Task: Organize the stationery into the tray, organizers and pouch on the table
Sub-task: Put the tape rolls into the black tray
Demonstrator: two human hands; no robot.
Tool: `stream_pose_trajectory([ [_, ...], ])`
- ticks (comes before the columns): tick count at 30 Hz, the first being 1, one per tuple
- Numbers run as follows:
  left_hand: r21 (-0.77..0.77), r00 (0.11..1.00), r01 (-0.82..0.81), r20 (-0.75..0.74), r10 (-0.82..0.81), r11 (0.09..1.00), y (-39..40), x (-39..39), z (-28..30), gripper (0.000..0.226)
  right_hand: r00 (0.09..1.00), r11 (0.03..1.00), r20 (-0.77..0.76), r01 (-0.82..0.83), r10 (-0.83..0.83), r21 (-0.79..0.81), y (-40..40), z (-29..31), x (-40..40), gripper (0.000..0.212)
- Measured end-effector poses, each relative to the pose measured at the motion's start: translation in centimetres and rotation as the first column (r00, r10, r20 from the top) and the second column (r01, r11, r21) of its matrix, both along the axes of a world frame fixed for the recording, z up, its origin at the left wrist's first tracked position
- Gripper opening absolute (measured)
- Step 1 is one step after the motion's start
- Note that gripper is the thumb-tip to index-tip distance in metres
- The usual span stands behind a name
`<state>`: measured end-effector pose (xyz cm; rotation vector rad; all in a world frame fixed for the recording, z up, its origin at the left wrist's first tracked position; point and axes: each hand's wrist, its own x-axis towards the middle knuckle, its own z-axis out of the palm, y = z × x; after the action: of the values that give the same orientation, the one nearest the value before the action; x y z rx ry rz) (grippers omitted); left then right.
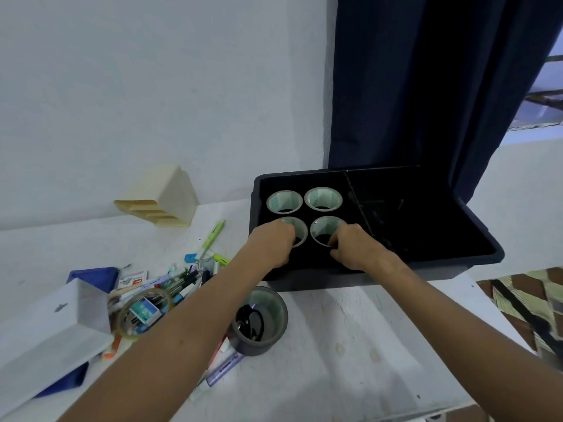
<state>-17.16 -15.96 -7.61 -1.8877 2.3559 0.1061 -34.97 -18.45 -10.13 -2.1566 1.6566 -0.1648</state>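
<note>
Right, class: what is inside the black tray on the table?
The black tray holds four tape rolls in a square in its left section: two at the back, two nearer ones under the left hand and right hand. The right section is too dark to tell.

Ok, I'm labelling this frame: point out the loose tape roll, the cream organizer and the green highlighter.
Black tape roll (pixel 275 339), head view, outer side wall.
Cream organizer (pixel 173 190), head view, sloped top.
Green highlighter (pixel 213 234), head view, barrel.

A pale wall (pixel 137 86) rises behind the white table (pixel 350 345); right of it hangs a dark curtain (pixel 426 86), then a window (pixel 548 86).
</note>
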Motion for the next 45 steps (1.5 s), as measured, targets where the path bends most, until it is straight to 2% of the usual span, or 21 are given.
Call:
stream_pose_trajectory([
  [3, 0.016, 0.995, -0.001, -0.101, 0.003, 1.000, 0.0, 0.4, 0.0, 0.021, 1.000, 0.999, -0.011, -0.019, 0.018, -0.048, 0.4, 0.3, 0.2, 0.015],
  [5, -0.027, 0.973, 0.000, -0.233, -0.007, 1.000, 0.3, 1.0, 0.3, 0.008, 0.999, 0.982, -0.028, -0.044, 0.040, -0.185, 0.9, 0.6, 0.7, 0.019],
  [8, -0.154, 0.924, -0.087, -0.381, 0.022, 0.984, 1.7, 2.9, 2.0, 0.025, 0.986, 0.939, 0.094, -0.102, 0.140, -0.329, 2.4, 2.2, 2.4, 0.021],
  [11, -0.181, 0.899, -0.203, -0.425, 0.110, 0.962, 4.3, 5.8, 3.8, 0.024, 0.924, 0.906, 0.183, -0.265, 0.337, -0.330, 4.0, 4.1, 5.0, 0.017],
  [14, -0.074, 0.893, -0.293, -0.377, 0.245, 0.953, 6.7, 9.0, 4.2, 0.028, 0.833, 0.842, 0.169, -0.484, 0.527, -0.238, 5.2, 4.6, 7.6, 0.021],
  [17, 0.054, 0.886, -0.391, -0.247, 0.392, 0.919, 8.9, 12.3, 3.2, 0.031, 0.757, 0.766, 0.126, -0.622, 0.641, -0.165, 6.1, 4.6, 9.6, 0.030],
  [22, 0.141, 0.813, -0.573, -0.030, 0.582, 0.807, 11.4, 16.5, 0.4, 0.039, 0.680, 0.674, -0.143, -0.733, 0.719, -0.095, 6.3, 4.3, 11.3, 0.035],
  [26, 0.197, 0.806, -0.583, 0.020, 0.591, 0.788, 11.8, 18.3, -1.8, 0.054, 0.595, 0.599, -0.344, -0.793, 0.726, -0.107, 6.3, 3.9, 12.7, 0.025],
  [30, 0.125, 0.822, -0.568, 0.029, 0.569, 0.813, 11.2, 18.3, -2.7, 0.045, 0.569, 0.577, -0.369, -0.811, 0.735, -0.101, 5.9, 4.1, 13.3, 0.022],
  [33, 0.067, 0.818, -0.574, 0.060, 0.571, 0.816, 10.7, 18.4, -2.7, 0.035, 0.603, 0.607, -0.294, -0.790, 0.742, -0.087, 5.5, 4.2, 13.4, 0.022],
  [37, -0.006, 0.821, -0.566, 0.088, 0.564, 0.825, 10.2, 18.4, -1.8, 0.025, 0.692, 0.685, -0.054, -0.721, 0.720, -0.105, 4.7, 4.7, 12.8, 0.022],
  [42, -0.237, 0.849, -0.511, 0.012, 0.528, 0.826, 8.1, 17.6, 1.4, 0.015, 0.758, 0.776, 0.168, -0.611, 0.631, -0.156, 3.7, 4.8, 11.8, 0.024],
  [45, -0.322, 0.853, -0.519, -0.132, 0.506, 0.791, 6.4, 16.9, 3.2, 0.010, 0.786, 0.853, 0.338, -0.502, 0.518, -0.139, 3.1, 4.8, 11.3, 0.021],
])
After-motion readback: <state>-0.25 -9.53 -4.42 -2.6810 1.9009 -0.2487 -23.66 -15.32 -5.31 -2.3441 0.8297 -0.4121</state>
